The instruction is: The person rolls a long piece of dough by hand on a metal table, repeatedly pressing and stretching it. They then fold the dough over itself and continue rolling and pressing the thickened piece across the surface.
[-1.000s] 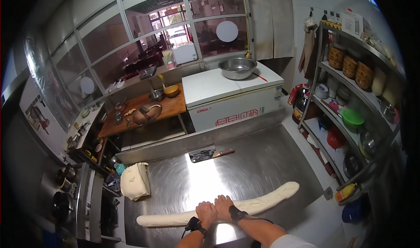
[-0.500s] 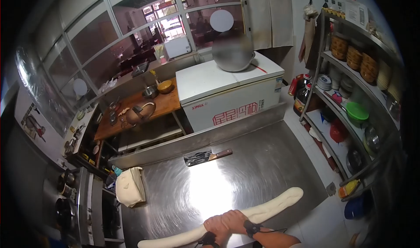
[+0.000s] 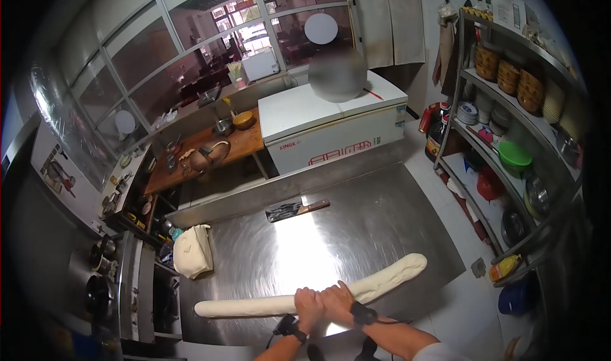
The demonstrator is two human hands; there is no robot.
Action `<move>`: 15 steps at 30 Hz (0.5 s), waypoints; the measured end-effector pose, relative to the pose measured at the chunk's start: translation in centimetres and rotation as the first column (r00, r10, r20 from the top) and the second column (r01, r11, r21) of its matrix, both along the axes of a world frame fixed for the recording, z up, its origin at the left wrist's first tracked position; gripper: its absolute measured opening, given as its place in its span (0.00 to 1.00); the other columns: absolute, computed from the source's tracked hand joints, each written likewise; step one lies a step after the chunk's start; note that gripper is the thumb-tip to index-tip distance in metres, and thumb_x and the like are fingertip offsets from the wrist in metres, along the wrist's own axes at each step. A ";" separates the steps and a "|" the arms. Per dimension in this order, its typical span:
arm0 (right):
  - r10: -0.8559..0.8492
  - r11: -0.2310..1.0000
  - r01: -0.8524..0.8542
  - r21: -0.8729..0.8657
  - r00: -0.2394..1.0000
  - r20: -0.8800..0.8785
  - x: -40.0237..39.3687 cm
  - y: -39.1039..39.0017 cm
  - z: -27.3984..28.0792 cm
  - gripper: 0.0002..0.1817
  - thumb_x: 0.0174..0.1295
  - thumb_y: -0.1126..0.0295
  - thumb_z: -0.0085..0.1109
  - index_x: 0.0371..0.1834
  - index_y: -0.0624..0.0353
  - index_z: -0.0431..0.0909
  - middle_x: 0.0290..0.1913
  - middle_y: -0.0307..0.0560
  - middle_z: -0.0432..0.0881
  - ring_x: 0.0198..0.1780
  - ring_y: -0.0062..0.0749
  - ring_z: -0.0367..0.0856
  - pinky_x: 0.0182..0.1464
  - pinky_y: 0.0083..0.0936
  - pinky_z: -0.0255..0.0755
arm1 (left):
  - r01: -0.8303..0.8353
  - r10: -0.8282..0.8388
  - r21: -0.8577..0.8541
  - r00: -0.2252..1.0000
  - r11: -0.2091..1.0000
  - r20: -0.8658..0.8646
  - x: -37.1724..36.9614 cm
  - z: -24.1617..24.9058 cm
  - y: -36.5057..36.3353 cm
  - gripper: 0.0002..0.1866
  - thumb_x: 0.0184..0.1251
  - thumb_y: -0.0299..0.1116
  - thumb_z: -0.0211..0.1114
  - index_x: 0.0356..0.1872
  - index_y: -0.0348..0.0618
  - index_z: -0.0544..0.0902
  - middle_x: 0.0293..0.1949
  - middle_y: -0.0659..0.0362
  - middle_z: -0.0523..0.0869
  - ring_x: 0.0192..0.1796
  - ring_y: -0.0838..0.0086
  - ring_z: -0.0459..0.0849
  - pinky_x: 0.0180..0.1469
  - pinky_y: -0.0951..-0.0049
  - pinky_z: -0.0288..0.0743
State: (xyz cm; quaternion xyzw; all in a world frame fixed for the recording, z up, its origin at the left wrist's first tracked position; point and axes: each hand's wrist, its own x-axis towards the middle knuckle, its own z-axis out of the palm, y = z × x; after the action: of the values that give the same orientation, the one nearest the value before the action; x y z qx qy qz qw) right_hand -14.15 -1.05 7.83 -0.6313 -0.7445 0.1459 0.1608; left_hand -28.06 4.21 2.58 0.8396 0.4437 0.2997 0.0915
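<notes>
A long rope of pale dough (image 3: pixel 248 307) lies across the steel worktop (image 3: pixel 248 259), its thicker right part angled up and back. My left hand (image 3: pixel 309 307) is on the middle of the rope, fingers curled over it. Right beside it, my right hand (image 3: pixel 337 302) holds the dough too, with one finger slightly raised. Farther back on the worktop lies a cleaver (image 3: pixel 296 210) with a wooden handle. A folded block of pale dough (image 3: pixel 192 251) rests at the worktop's left side.
Beyond the worktop's raised back edge (image 3: pixel 305 184) stand a white chest freezer (image 3: pixel 331 129) with a large pot (image 3: pixel 337 78) and a wooden table (image 3: pixel 238 148) with bowls. Metal shelves (image 3: pixel 490 84) stand at the right, a stove (image 3: pixel 130 291) at the left.
The dough and both hands appear higher in view. The dough's left part now lies straighter, and my hands are slightly more apart. The camera view has shifted.
</notes>
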 end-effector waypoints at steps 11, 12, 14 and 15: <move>0.155 0.987 -0.156 0.023 0.986 0.058 4.7 1.6 -2.8 0.09 0.61 0.61 0.62 0.39 0.52 0.80 0.40 0.41 0.82 0.49 0.39 0.81 0.54 0.39 0.74 | -0.140 0.111 -0.140 0.975 0.980 -0.193 4.3 0.0 -1.0 0.11 0.66 0.37 0.60 0.26 0.44 0.83 0.29 0.50 0.85 0.38 0.52 0.84 0.45 0.47 0.73; 0.148 0.986 -0.150 -0.068 0.989 -0.026 5.1 3.6 -4.5 0.11 0.60 0.60 0.63 0.40 0.53 0.80 0.43 0.43 0.83 0.51 0.41 0.80 0.56 0.40 0.73 | -0.144 0.106 -0.165 0.970 0.976 -0.219 4.8 0.7 0.8 0.11 0.66 0.37 0.60 0.26 0.44 0.83 0.29 0.50 0.85 0.38 0.52 0.84 0.45 0.47 0.73; 0.160 0.981 -0.167 -0.094 0.984 -0.076 5.8 6.6 -5.4 0.14 0.58 0.59 0.66 0.42 0.52 0.80 0.45 0.44 0.83 0.52 0.42 0.80 0.58 0.42 0.73 | -0.176 0.122 -0.177 0.952 0.968 -0.282 5.5 0.5 3.7 0.11 0.64 0.39 0.61 0.27 0.44 0.83 0.29 0.50 0.86 0.38 0.51 0.84 0.46 0.47 0.73; 0.166 0.975 -0.181 -0.127 0.979 -0.117 6.5 7.8 -5.0 0.16 0.55 0.57 0.69 0.43 0.51 0.81 0.46 0.44 0.83 0.53 0.42 0.81 0.60 0.43 0.72 | -0.197 0.117 -0.221 0.937 0.955 -0.329 5.9 -0.1 5.1 0.12 0.64 0.41 0.62 0.28 0.45 0.84 0.31 0.50 0.88 0.39 0.51 0.85 0.46 0.47 0.74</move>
State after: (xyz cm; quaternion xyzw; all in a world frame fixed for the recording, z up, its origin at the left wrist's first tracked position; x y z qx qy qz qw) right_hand -7.63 6.72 2.81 -0.5648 -0.7754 0.2435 0.1429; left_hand -22.19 9.29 2.49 0.8196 0.5529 0.1110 0.1012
